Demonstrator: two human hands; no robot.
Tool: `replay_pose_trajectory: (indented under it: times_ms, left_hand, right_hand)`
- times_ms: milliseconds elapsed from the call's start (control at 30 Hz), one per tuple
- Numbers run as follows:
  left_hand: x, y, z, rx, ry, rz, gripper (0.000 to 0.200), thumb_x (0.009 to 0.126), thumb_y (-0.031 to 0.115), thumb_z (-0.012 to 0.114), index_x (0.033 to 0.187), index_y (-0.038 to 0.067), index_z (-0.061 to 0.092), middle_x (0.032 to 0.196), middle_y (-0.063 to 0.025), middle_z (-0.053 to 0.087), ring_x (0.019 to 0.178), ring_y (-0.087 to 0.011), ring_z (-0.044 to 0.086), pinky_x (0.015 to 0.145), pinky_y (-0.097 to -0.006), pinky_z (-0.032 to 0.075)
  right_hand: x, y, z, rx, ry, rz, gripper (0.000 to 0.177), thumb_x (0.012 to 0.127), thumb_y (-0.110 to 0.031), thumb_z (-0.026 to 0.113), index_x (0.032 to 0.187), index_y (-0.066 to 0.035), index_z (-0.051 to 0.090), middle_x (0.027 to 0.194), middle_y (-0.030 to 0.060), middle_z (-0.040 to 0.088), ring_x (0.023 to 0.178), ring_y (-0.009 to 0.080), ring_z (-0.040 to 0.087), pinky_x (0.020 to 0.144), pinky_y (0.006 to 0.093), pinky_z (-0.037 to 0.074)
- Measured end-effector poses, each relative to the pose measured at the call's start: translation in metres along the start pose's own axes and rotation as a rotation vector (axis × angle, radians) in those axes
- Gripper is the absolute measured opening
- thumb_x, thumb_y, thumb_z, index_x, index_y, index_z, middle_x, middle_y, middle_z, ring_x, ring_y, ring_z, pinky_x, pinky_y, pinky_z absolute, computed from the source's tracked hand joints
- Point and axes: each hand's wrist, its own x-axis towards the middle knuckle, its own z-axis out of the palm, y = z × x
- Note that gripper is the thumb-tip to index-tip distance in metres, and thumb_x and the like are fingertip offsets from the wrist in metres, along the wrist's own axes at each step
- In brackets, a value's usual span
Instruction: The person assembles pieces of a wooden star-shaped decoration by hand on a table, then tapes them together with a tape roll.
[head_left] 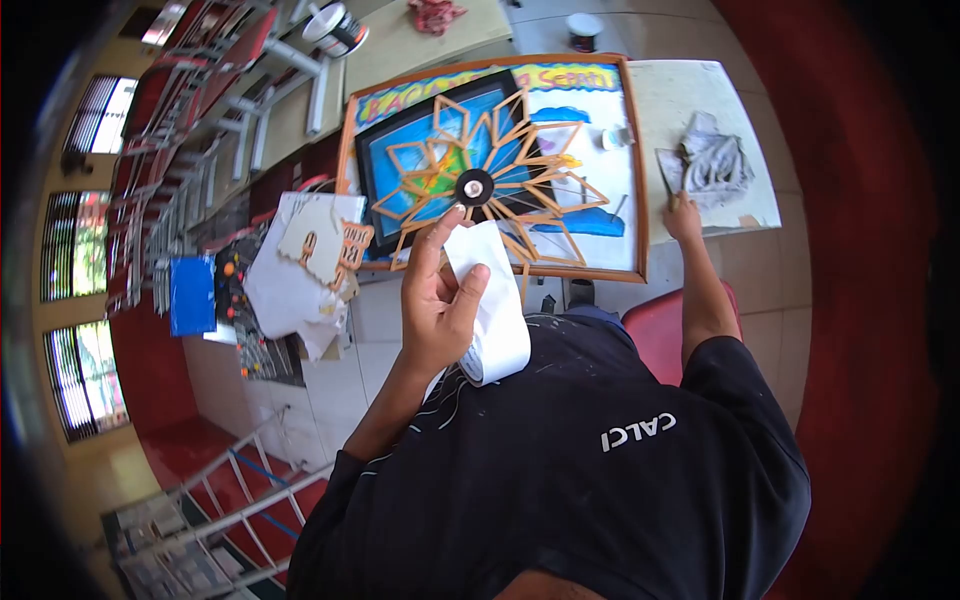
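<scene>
My left hand [437, 310] is closed on a wide roll of white tape or paper strip [497, 318], held in front of my chest with the thumb across it. My right hand [683, 217] reaches out to the side table, its fingers closed at a thin dark item [669, 178] whose kind I cannot make out. Beside those fingers lies a crumpled grey cloth [716, 168]. Under my left hand's fingertips, a sunburst frame of wooden sticks with a round black centre [474, 187] rests on a black-framed picture [378, 172].
A large wood-framed painted board [640, 170] lies beneath the picture. Left of it are papers [283, 285] and wooden cut-out letters [355, 246]. Paint tubs [336, 30] stand at the back. A red chair [672, 335] is by my right side, with stacked chairs [190, 130] far left.
</scene>
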Motion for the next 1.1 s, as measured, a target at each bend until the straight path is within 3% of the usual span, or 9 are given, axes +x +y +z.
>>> replay_pose_trajectory:
  times_ms: [333, 433, 500, 567, 633, 700, 900, 1033, 1100]
  left_hand:
    - [-0.02, 0.002, -0.001, 0.025, 0.086, 0.041, 0.053, 0.094, 0.0, 0.056, 0.143, -0.003, 0.037, 0.131, -0.0152, 0.045, 0.101, -0.0159, 0.061, 0.072, -0.0254, 0.057]
    - [-0.025, -0.001, -0.01, 0.015, 0.067, 0.078, 0.052, 0.094, 0.0, 0.055, 0.143, -0.002, 0.039, 0.13, -0.0156, 0.048, 0.097, -0.0141, 0.062, 0.067, -0.0225, 0.056]
    - [-0.032, -0.001, -0.017, 0.023, 0.067, 0.07, 0.053, 0.093, 0.0, 0.056, 0.143, -0.001, 0.039, 0.129, -0.0154, 0.049, 0.096, -0.0132, 0.062, 0.064, -0.0215, 0.055]
    - [-0.039, 0.001, -0.023, 0.049, 0.062, 0.076, 0.054, 0.092, 0.0, 0.058, 0.143, 0.0, 0.039, 0.13, -0.0152, 0.049, 0.093, -0.0144, 0.064, 0.065, -0.0229, 0.056]
    - [-0.048, 0.006, -0.032, 0.086, 0.022, 0.09, 0.057, 0.092, -0.001, 0.058, 0.144, 0.0, 0.035, 0.133, -0.015, 0.046, 0.095, -0.0188, 0.067, 0.073, -0.0273, 0.059]
    - [-0.06, 0.006, -0.039, 0.065, 0.015, 0.12, 0.058, 0.091, -0.003, 0.058, 0.144, 0.0, 0.035, 0.133, -0.015, 0.045, 0.098, -0.019, 0.066, 0.073, -0.0274, 0.059]
    - [-0.106, 0.003, -0.067, 0.084, 0.115, 0.253, 0.059, 0.086, -0.002, 0.062, 0.142, -0.001, 0.041, 0.129, -0.0162, 0.051, 0.092, -0.0152, 0.065, 0.059, -0.0228, 0.054]
    - [-0.138, 0.004, -0.09, 0.206, 0.132, 0.298, 0.063, 0.081, -0.004, 0.065, 0.14, -0.001, 0.044, 0.127, -0.0155, 0.054, 0.079, -0.0102, 0.062, 0.052, -0.0223, 0.048]
    - [-0.156, 0.011, -0.101, 0.174, 0.05, 0.238, 0.07, 0.077, -0.016, 0.061, 0.142, -0.001, 0.04, 0.131, -0.0157, 0.047, 0.105, -0.0159, 0.061, 0.069, -0.0229, 0.056]
  right_hand:
    - [0.008, 0.004, -0.029, 0.018, 0.029, -0.141, 0.046, 0.083, -0.016, 0.054, 0.124, 0.0, 0.045, 0.103, 0.0357, 0.062, 0.098, 0.0527, 0.058, 0.089, 0.0551, 0.045]
    - [-0.03, -0.021, -0.09, 0.117, 0.076, -0.272, 0.04, 0.089, -0.015, 0.05, 0.125, 0.003, 0.048, 0.095, 0.0317, 0.065, 0.09, 0.0481, 0.064, 0.082, 0.0517, 0.049]
    - [-0.094, -0.086, -0.157, 0.257, 0.127, -0.452, 0.031, 0.095, -0.013, 0.047, 0.123, 0.002, 0.051, 0.088, 0.0239, 0.067, 0.08, 0.0375, 0.067, 0.072, 0.0417, 0.052]
    - [-0.159, -0.144, -0.222, 0.396, -0.178, -0.338, 0.029, 0.097, -0.007, 0.045, 0.125, 0.002, 0.052, 0.081, 0.0168, 0.065, 0.073, 0.0252, 0.066, 0.063, 0.0329, 0.05]
    - [-0.218, -0.183, -0.26, 0.489, -0.198, -0.766, 0.032, 0.094, -0.003, 0.051, 0.126, 0.001, 0.055, 0.078, 0.0123, 0.063, 0.068, 0.0189, 0.064, 0.059, 0.0312, 0.048]
    - [-0.268, -0.22, -0.289, 0.324, -0.138, -1.023, 0.036, 0.089, 0.002, 0.055, 0.125, -0.002, 0.058, 0.082, 0.0117, 0.064, 0.066, 0.0206, 0.063, 0.059, 0.0318, 0.05]
    - [-0.368, -0.292, -0.298, -0.15, 0.029, -1.255, 0.048, 0.077, 0.004, 0.063, 0.122, -0.014, 0.065, 0.072, 0.0067, 0.056, 0.063, 0.0228, 0.06, 0.058, 0.036, 0.052]
    - [-0.419, -0.312, -0.284, -0.282, 0.007, -1.228, 0.045, 0.075, 0.004, 0.063, 0.118, -0.008, 0.067, 0.069, 0.0061, 0.053, 0.062, 0.0217, 0.057, 0.057, 0.0378, 0.048]
    - [-0.436, -0.317, -0.276, -0.3, 0.016, -1.208, 0.044, 0.076, 0.002, 0.064, 0.117, -0.011, 0.066, 0.071, 0.0059, 0.053, 0.063, 0.0223, 0.059, 0.055, 0.0381, 0.048]
